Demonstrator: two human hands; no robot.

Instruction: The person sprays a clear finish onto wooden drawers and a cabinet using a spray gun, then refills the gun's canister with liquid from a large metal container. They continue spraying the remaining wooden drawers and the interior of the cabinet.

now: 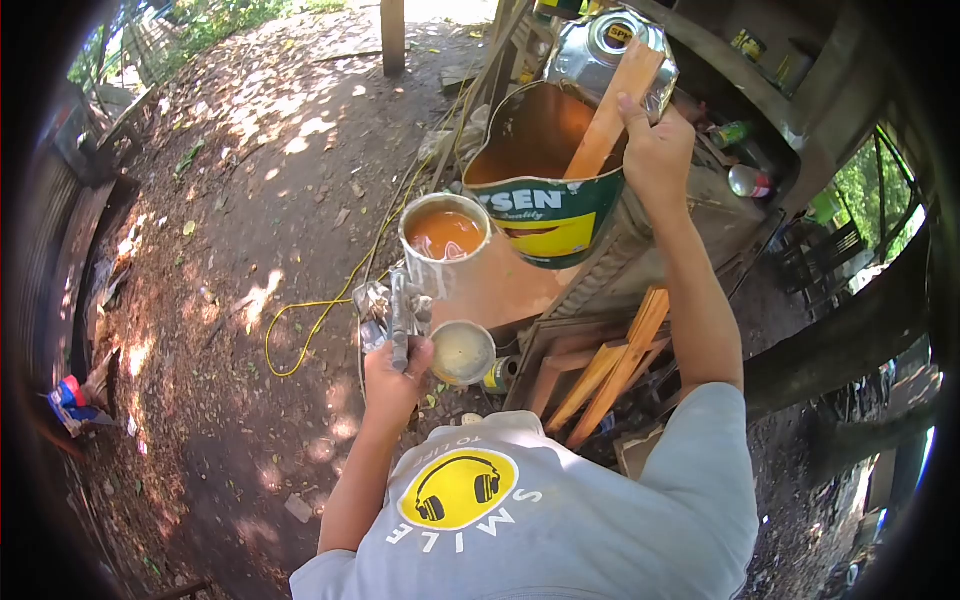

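My left hand (395, 378) is closed around the grip of a metallic spray gun (398, 310). Above it is an uncovered, paint-stained cup (447, 270) with orange-brown liquid inside. A round pale lid (463, 352) shows right beside my left thumb. With my right hand (660, 150) I grip a flat wooden slat (622, 95), whose lower end goes down into a cut-open green container (550, 222) with yellow and white lettering. Orange-brown liquid coats the inside of that container, which stands close to the cup's right side.
Behind the green container stands a shiny metal can (590, 50). A can (748, 181) lies at the right on the cluttered bench. Wooden strips (610, 370) lean below the work surface (500, 290). A yellow cord (325, 312) runs over the dirt ground at left.
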